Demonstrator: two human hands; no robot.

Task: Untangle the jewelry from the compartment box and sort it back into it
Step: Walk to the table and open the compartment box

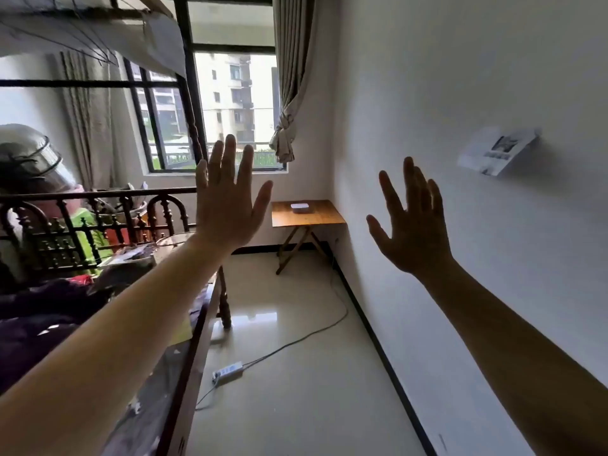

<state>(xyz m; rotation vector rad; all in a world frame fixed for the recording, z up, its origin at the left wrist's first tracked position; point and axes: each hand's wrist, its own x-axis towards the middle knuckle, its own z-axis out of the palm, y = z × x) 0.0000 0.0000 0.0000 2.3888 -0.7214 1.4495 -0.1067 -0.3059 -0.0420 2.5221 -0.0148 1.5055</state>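
The compartment box (303,208), a small white case, sits on the folding wooden table (325,216) against the far wall at mid-frame, under the window (230,103). I cannot make out any jewelry in it from here. My left hand (227,205) is raised at centre, fingers spread, holding nothing. My right hand (413,232) is up at right of centre, likewise spread and empty. A white power strip (228,372) lies on the tiled floor at lower centre.
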